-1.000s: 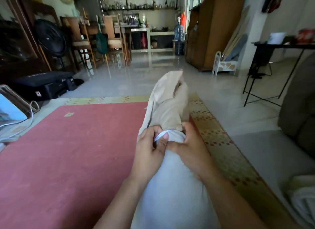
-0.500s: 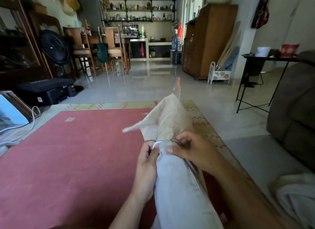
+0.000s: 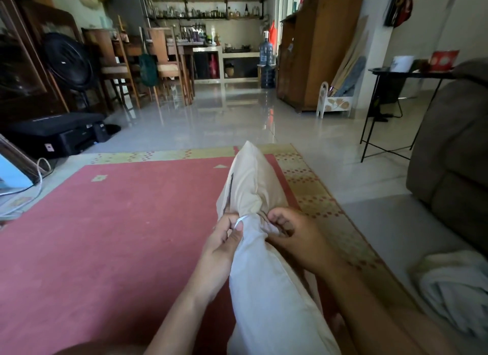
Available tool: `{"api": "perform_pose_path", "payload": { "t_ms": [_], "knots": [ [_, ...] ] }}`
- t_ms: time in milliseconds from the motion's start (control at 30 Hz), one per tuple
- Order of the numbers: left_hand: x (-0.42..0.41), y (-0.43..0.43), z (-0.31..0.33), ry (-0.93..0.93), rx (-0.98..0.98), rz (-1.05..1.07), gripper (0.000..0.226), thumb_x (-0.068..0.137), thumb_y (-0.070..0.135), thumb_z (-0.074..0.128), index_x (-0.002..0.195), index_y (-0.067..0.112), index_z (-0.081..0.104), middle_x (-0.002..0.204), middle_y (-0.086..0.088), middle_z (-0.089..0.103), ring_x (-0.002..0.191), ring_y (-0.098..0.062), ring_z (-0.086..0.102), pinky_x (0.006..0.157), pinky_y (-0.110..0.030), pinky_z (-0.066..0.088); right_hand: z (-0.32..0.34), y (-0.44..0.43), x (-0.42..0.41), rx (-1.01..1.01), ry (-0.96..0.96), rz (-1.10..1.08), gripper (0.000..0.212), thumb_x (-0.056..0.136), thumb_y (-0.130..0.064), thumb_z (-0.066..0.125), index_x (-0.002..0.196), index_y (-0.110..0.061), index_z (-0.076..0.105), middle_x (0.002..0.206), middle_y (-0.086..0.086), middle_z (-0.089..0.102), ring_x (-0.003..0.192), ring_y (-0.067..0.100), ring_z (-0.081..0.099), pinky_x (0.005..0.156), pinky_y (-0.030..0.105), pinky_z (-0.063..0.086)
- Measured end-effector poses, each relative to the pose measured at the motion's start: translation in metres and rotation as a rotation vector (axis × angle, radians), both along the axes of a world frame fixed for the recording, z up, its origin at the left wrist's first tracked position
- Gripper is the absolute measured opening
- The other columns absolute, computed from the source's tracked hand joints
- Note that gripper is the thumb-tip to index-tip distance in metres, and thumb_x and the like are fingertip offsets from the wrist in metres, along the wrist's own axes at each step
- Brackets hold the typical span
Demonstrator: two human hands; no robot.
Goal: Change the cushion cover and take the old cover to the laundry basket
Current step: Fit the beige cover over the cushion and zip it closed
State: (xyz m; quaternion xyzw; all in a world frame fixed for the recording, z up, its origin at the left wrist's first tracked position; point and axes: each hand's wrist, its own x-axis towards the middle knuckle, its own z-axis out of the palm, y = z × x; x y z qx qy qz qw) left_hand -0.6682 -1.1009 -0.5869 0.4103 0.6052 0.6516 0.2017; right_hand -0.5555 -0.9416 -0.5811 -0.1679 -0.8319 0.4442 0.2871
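Pinching the cover in my left hand and right hand; beyond them it wraps 1 end of the cushion; laundry trip pending.

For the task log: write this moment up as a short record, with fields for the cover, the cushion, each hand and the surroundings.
cushion cover: beige, bunched over the far end of the cushion only
inner cushion: white, bare on the part nearer the person
left hand: pinches fabric at the cover's edge
right hand: grips the cover's edge on the opposite side
beneath: red rug
to the right: sofa, with a crumpled pale cloth in front of it
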Motion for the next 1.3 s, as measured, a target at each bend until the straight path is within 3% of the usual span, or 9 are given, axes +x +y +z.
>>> {"api": "perform_pose_path", "payload": {
  "t_ms": [133,233,333,533,700,800,967,1100,1300],
  "knots": [
    [-0.004,0.001,-0.005,0.157,-0.071,-0.068,0.05,0.089,0.062,0.061,0.107,0.016,0.056,0.108,-0.02,0.057,0.099,-0.035,0.056,0.083,-0.047,0.046,-0.018,-0.01,-0.01,0.079,0.07,-0.089,0.031,0.075,-0.047,0.066,0.082,-0.018,0.058,0.078,-0.004,0.062,0.072,0.003,0.056,0.065,0.019,0.044],
    [-0.013,0.001,-0.003,0.138,-0.083,-0.091,0.046,0.087,0.046,0.066,0.107,0.007,0.053,0.103,-0.022,0.053,0.093,-0.018,0.051,0.082,-0.033,0.039,-0.024,-0.012,-0.014,0.084,0.07,-0.121,0.026,0.079,-0.044,0.068,0.087,-0.021,0.058,0.083,-0.007,0.062,0.078,0.0,0.057,0.064,0.009,0.039],
    [-0.02,-0.004,-0.007,0.091,-0.1,-0.134,0.038,0.085,0.031,0.068,0.113,0.01,0.054,0.108,-0.008,0.057,0.101,-0.008,0.054,0.086,-0.024,0.042,-0.024,-0.01,-0.014,-0.009,0.044,-0.143,0.032,0.079,-0.043,0.074,0.102,-0.029,0.058,0.099,-0.014,0.063,0.092,-0.005,0.058,0.073,0.003,0.041],
    [-0.027,-0.002,-0.012,0.096,-0.138,0.022,0.039,0.086,0.006,0.074,0.115,0.027,0.058,0.116,-0.006,0.064,0.108,-0.027,0.061,0.082,-0.022,0.054,-0.024,-0.003,-0.02,-0.052,-0.015,-0.066,0.054,0.073,-0.057,0.07,0.121,-0.034,0.06,0.119,-0.018,0.061,0.109,-0.002,0.058,0.093,0.018,0.046],
    [-0.027,0.007,-0.013,0.231,-0.191,0.109,0.017,0.084,0.02,0.069,0.097,0.018,0.057,0.092,-0.01,0.065,0.082,-0.026,0.062,0.075,-0.041,0.051,-0.015,-0.001,-0.028,-0.08,-0.01,0.048,0.023,0.081,-0.036,0.074,0.1,-0.024,0.067,0.098,-0.013,0.069,0.091,-0.002,0.062,0.081,0.018,0.046],
    [-0.024,0.009,-0.018,0.256,-0.164,0.154,0.014,0.081,0.02,0.063,0.086,0.012,0.053,0.081,-0.015,0.057,0.07,-0.012,0.047,0.064,-0.032,0.04,-0.014,-0.006,-0.032,-0.074,0.028,0.119,0.017,0.081,-0.034,0.071,0.082,-0.02,0.061,0.078,-0.009,0.062,0.075,0.002,0.054,0.07,0.022,0.043],
    [-0.005,0.013,-0.026,0.169,-0.04,0.233,0.031,0.089,0.007,0.071,0.072,0.004,0.046,0.064,-0.005,0.044,0.062,-0.006,0.039,0.055,-0.023,0.034,-0.029,-0.017,-0.036,0.056,0.139,-0.012,0.052,0.08,-0.004,0.075,0.062,-0.026,0.032,0.059,-0.012,0.034,0.058,0.002,0.031,0.054,0.018,0.026],
    [0.002,0.021,-0.027,0.132,0.029,0.282,0.05,0.083,0.0,0.075,0.06,0.013,0.032,0.059,0.012,0.032,0.059,-0.006,0.028,0.052,-0.024,0.027,-0.031,-0.023,-0.028,0.118,0.223,-0.089,0.041,0.078,-0.012,0.062,0.064,-0.025,0.026,0.06,-0.009,0.029,0.058,0.005,0.027,0.053,0.019,0.022],
    [-0.003,0.023,-0.018,0.153,0.005,0.278,0.027,0.091,0.006,0.068,0.077,0.019,0.048,0.069,0.004,0.043,0.063,-0.007,0.039,0.06,-0.021,0.034,-0.031,0.012,-0.014,-0.163,0.171,-0.011,0.019,0.079,-0.04,0.071,0.094,-0.033,0.063,0.1,-0.011,0.066,0.097,0.007,0.062,0.091,0.028,0.049]
  ]
}}
